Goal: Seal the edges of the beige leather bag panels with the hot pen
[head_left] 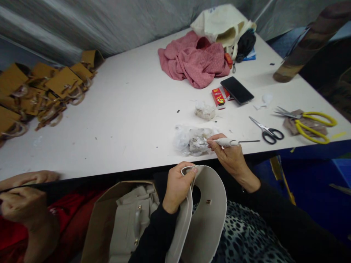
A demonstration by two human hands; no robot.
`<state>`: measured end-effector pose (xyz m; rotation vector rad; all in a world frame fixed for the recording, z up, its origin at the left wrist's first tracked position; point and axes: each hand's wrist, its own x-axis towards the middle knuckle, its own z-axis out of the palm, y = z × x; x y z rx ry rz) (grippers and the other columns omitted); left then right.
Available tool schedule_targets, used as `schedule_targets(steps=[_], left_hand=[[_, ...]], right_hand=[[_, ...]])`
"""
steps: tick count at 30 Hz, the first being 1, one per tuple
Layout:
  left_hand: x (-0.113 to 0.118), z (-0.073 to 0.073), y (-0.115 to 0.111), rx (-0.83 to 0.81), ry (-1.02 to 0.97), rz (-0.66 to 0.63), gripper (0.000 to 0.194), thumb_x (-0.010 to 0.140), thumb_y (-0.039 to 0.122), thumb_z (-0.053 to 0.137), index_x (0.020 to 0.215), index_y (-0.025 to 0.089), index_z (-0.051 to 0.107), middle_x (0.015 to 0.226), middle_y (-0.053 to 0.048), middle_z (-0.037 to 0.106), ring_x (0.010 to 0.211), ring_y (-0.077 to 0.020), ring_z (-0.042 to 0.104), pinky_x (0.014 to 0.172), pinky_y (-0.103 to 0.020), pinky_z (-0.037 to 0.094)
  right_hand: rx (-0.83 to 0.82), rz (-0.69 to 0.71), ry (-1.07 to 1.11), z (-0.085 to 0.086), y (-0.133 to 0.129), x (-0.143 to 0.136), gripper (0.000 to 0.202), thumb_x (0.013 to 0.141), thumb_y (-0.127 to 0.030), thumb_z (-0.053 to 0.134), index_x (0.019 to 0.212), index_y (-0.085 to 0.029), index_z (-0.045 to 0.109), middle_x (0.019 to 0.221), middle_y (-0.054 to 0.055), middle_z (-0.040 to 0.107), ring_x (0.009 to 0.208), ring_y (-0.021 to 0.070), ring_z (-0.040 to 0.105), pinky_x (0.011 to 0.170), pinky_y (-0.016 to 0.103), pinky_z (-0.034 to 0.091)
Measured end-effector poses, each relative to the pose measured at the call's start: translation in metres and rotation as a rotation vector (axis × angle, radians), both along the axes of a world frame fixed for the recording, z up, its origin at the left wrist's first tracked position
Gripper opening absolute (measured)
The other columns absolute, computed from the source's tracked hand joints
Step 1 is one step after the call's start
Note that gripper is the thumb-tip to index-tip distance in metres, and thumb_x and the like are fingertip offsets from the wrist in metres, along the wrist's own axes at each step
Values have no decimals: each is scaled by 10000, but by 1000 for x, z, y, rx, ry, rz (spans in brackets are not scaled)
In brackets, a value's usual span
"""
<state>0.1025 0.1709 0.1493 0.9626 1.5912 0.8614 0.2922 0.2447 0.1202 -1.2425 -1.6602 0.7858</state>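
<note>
My left hand point(178, 184) pinches the upper edge of a light grey bag piece point(208, 212), which curls open over my lap. Closed round a slim tool with a whitish wrapped handle point(228, 142) is my right hand point(231, 160); a thin dark rod sticks out of the handle to the right. The tool's other end reaches toward a stained whitish lump in clear plastic point(199, 140) near the table's front edge. Whether it touches the lump I cannot tell. A second plastic-wrapped lump point(205, 110) lies just behind.
Black-handled scissors point(267, 130) and yellow-handled scissors point(309, 122) lie at right. Behind are a phone point(237, 90), red box point(218, 98) and pink cloth point(194, 60). Brown bags point(63, 82) pile at left. A carton point(101, 208) holds grey bags; a co-worker's hands point(24, 201) are beside it.
</note>
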Motion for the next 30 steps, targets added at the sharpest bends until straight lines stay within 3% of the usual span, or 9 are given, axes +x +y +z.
schedule_targets(steps=[5, 11, 15, 17, 19, 23, 30], left_hand=[[-3, -2, 3, -20, 1, -26, 195, 741, 352, 778, 790, 168, 737, 641, -3, 640, 583, -139, 519, 576, -250, 393], [-7, -6, 4, -21, 19, -62, 180, 735, 324, 785, 810, 163, 753, 683, -11, 669, 622, -143, 538, 602, -249, 400], [-8, -6, 3, -45, -12, -49, 201, 724, 330, 802, 819, 156, 767, 700, -24, 694, 644, -153, 561, 623, -258, 419], [-8, -5, 2, -64, -28, -42, 214, 726, 340, 808, 824, 153, 770, 697, -29, 699, 639, -155, 565, 624, -263, 420], [-6, -4, 1, -73, -38, -47, 205, 732, 338, 806, 816, 155, 770, 690, -29, 698, 628, -152, 558, 619, -266, 416], [0, -2, 1, -68, -46, -62, 180, 730, 315, 807, 815, 159, 774, 687, -22, 697, 624, -149, 553, 619, -265, 414], [6, 0, 0, -58, -40, -95, 169, 734, 305, 809, 817, 162, 774, 670, -7, 687, 609, -138, 537, 602, -258, 406]], right_hand=[[101, 44, -117, 5, 2, -3, 252, 1062, -411, 527, 993, -212, 665, 874, 53, 738, 807, 202, 705, 736, 313, 519], [326, 70, -331, -2, 6, -9, 260, 1067, -388, 538, 961, -185, 663, 909, 85, 752, 836, 204, 700, 771, 319, 521], [352, 72, -289, -3, 6, -8, 248, 1053, -386, 570, 941, -190, 673, 898, 82, 752, 818, 202, 695, 764, 327, 528], [277, 33, -139, -1, 2, -4, 239, 1040, -399, 591, 943, -201, 681, 885, 70, 746, 815, 200, 696, 764, 328, 539], [100, 34, 86, 3, -6, -1, 250, 1036, -417, 593, 937, -206, 684, 806, 44, 718, 747, 183, 691, 704, 307, 547], [-287, 169, 421, 4, -24, 3, 306, 1029, -462, 594, 915, -197, 696, 690, 7, 665, 622, 143, 662, 581, 243, 534], [-427, 224, 514, -8, -34, 6, 324, 997, -496, 636, 912, -190, 701, 690, 5, 671, 632, 130, 649, 604, 225, 537]])
